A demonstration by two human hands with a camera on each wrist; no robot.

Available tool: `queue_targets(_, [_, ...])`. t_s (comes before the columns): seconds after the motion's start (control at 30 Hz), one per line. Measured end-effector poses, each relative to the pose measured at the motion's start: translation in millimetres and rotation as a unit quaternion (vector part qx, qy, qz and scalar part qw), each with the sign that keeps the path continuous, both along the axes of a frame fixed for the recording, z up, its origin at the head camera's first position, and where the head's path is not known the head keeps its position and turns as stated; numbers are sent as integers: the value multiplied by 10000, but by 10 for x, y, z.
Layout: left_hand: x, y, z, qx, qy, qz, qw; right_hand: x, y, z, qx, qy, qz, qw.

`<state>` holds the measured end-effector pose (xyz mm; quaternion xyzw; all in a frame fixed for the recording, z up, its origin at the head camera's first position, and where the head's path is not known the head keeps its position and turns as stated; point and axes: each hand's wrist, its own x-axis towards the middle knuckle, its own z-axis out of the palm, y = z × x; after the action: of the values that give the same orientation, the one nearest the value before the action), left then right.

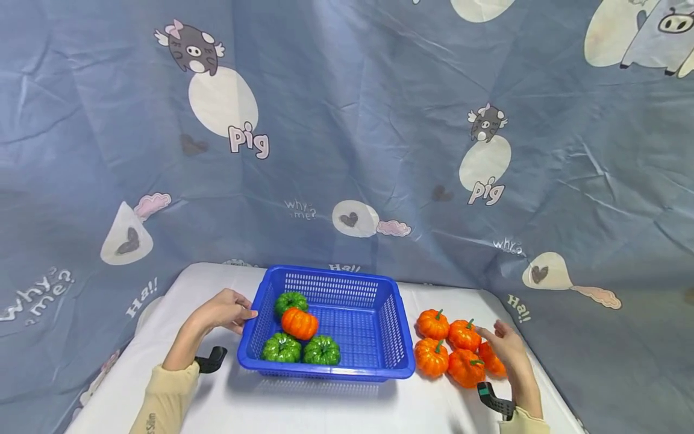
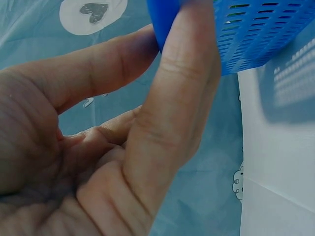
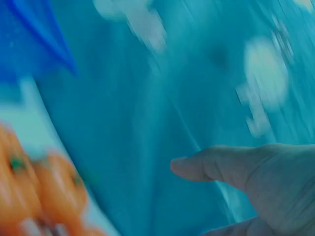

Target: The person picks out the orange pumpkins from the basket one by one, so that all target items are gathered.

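Note:
A blue plastic basket point(image 1: 355, 328) with slotted walls holds three green pumpkins point(image 1: 281, 348) and one orange pumpkin point(image 1: 300, 323), all toward its left side. My left hand point(image 1: 225, 310) pinches the basket's left rim between thumb and fingers, seen close up in the left wrist view. Right of the basket, several small orange pumpkins point(image 1: 432, 358) with green stems lie bunched together. Over the right edge of that bunch hovers my right hand point(image 1: 506, 348), its fingers loosely extended and holding nothing. It partly covers the rightmost pumpkin point(image 1: 492, 361). Motion blurs the right wrist view.
A white cloth point(image 1: 303, 410) covers the table under the basket and pumpkins. Behind and at both sides hangs a blue-grey curtain point(image 1: 325, 150) printed with cartoon pigs. Black straps with camera mounts point(image 1: 211, 360) sit on both wrists.

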<state>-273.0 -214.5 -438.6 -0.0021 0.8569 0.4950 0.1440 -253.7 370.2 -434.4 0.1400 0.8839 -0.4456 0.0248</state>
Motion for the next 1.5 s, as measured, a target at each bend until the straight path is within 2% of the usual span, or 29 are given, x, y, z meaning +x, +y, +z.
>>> queue_targets(0.13, [0,-8,-4,-28,2,18,10000,-58,-558,91,-17,373,722,9967])
queue_targets(0.3, [-2,-23,-8,-25,20,29,10000,-218,-1225,109,-320,609,1315,9889])
queue_targets(0.37, [3,-25,-9,-33,28,33,10000,-296,-1474,99,-366,535,1622,9846])
queue_targets(0.5, [18,-15,-21,-28,26,41,10000,-417,-1897,54,-371,117,2256,9734])
queue_targets(0.63, [26,4,-24,40,48,-4,10000,-504,-2207,19,-276,-244,2637,9639])
queue_targets(0.8, [21,9,-13,79,75,-4,9999,-600,-2519,-48,5,-451,2920,9553])
queue_targets(0.9, [19,11,-13,89,73,21,9999,-632,-2709,-114,-37,-615,3113,9483])
queue_targets(0.97, [15,14,-20,113,74,22,9999,-640,-2828,-177,-148,-724,3253,9427])
queue_targets(1.07, [14,25,-32,144,86,9,9999,-641,-2970,-267,-609,-868,3451,9326])
queue_targets(1.23, [14,37,-34,115,101,-16,9999,-669,-3060,-344,-1306,-907,3519,9224])
queue_targets(1.5, [10,8,-44,76,43,30,10000,-700,-3063,-358,-1295,-970,3629,9177])
